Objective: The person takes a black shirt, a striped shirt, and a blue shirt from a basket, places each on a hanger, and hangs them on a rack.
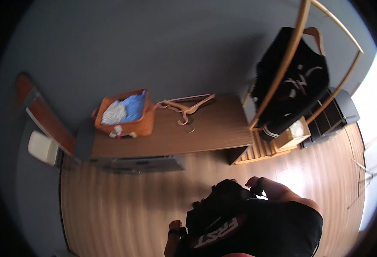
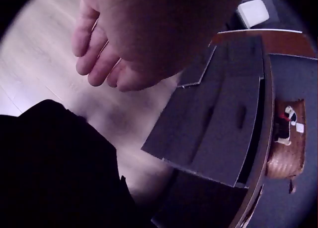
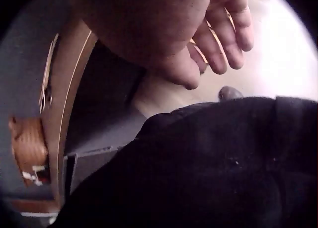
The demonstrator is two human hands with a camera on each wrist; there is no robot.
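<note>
Both hands hang empty at the person's sides. The left hand (image 1: 176,224) (image 2: 124,44) has loosely bent fingers and touches nothing; dark drawers are beyond it in the left wrist view. My right hand (image 1: 253,182) (image 3: 174,39) hangs with relaxed, slightly spread fingers above the floor. On the brown desk (image 1: 222,128) stands an orange basket (image 1: 130,128) (image 2: 288,161) (image 3: 30,143) with a blue cloth (image 1: 133,107) and a striped grey-white cloth (image 1: 114,113) inside. Right of it lie a wooden hanger (image 1: 192,108) and a pink hanger (image 1: 183,118).
A wooden rack (image 1: 282,70) at the right bears a black garment (image 1: 293,79). Below is a box (image 1: 292,136) on a slatted shelf, beside a black shelf unit (image 1: 325,120). Grey drawers (image 1: 147,163) sit under the desk; a white bin (image 1: 43,147) stands left.
</note>
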